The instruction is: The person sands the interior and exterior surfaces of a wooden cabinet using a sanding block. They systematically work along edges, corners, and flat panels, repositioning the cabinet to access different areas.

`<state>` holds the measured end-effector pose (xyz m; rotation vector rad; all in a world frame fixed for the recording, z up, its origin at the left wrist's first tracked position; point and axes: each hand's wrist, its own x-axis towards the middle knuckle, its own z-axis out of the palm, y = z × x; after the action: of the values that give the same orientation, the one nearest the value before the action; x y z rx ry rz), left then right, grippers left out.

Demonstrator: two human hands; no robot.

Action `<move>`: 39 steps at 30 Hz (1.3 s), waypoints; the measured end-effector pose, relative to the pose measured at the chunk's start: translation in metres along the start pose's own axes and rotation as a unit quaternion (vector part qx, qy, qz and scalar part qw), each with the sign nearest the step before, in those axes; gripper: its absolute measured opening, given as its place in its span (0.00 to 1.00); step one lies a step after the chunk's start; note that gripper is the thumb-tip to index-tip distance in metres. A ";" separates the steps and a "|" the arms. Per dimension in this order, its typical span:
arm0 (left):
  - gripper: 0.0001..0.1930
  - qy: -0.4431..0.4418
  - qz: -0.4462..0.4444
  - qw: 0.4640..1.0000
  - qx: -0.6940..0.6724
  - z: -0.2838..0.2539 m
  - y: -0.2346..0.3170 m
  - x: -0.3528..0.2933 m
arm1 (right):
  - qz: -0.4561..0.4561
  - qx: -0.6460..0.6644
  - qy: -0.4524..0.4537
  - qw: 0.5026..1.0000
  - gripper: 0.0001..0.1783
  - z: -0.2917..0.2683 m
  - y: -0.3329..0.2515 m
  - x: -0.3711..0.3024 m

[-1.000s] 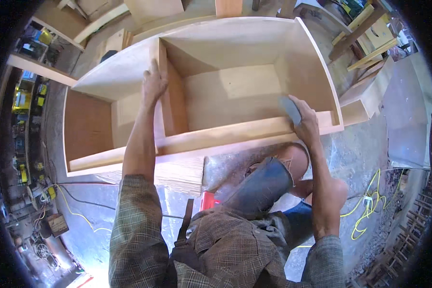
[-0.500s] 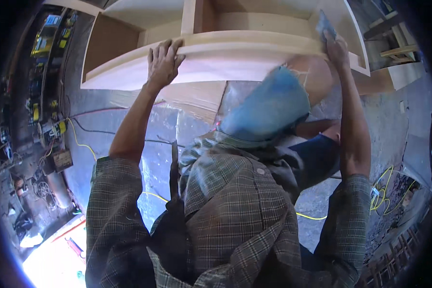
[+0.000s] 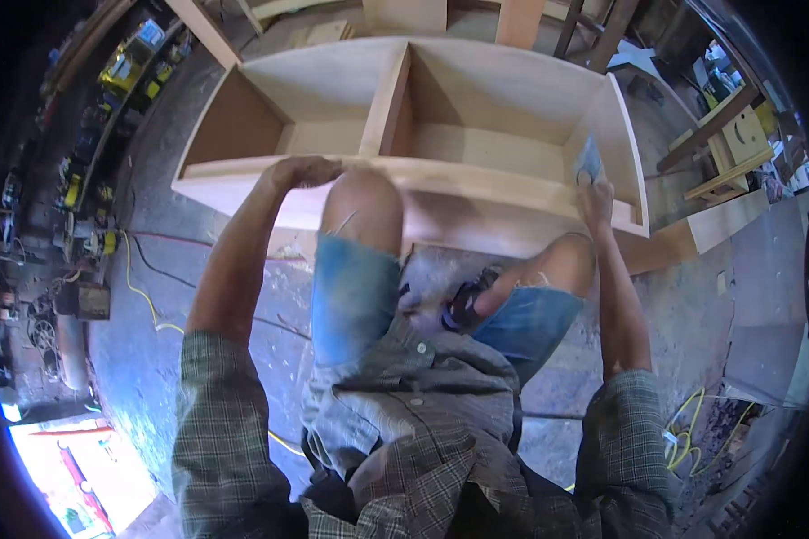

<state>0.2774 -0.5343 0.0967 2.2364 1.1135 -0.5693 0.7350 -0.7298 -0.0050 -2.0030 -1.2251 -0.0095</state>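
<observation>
Along the near rail (image 3: pixel 485 180) of an open wooden case (image 3: pixel 485 213), the left hand (image 3: pixel 307 171) now lies beside the left knee (image 3: pixel 364 202), which has come up into view; a second ago that hand was on the divider (image 3: pixel 388 103). Its fingers bend over the rail, but whether they grip it or merely rest I cannot tell. The right hand (image 3: pixel 596 199) has shifted towards the rail's right end, its fingers grasping a flat blue-grey pad (image 3: pixel 589 157) that stands up against the view of the right compartment (image 3: pixel 485 144). Both hands are now at the near side, so the case seems steadied from the left while the pad has the right end within reach; whether the pad touches wood is unclear, and so is whether the knee does.

The case lies straight ahead of the person, low over the grey floor (image 3: pixel 153 314), its open side facing up. It looks like pale, bare wood, with a browner left end wall and a lighter, pinkish outer face in front. The divider parts a smaller left compartment (image 3: pixel 324 136) from the larger right one. Its edges appear bowed, probably by the lens.
</observation>
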 end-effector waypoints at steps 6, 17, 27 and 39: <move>0.29 0.122 -0.009 0.988 0.090 -0.056 -0.047 -0.012 | -0.015 0.117 0.047 0.992 0.21 0.004 -0.010 -0.007; 0.32 0.233 0.128 0.955 -0.133 -0.001 -0.063 0.085 | 0.139 0.134 0.064 0.979 0.23 0.008 -0.015 0.018; 0.34 0.403 0.139 0.896 -0.127 -0.018 -0.004 0.181 | 0.196 -0.098 -0.158 0.963 0.26 0.062 -0.096 0.063; 0.34 0.371 -0.050 0.926 -0.054 -0.049 0.019 0.247 | -0.325 -0.243 0.098 0.909 0.29 0.219 -0.081 0.242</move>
<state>0.4375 -0.3691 -0.0080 2.3533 1.5709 0.3494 0.7231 -0.3936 -0.0181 -1.8171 -1.8230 -0.8993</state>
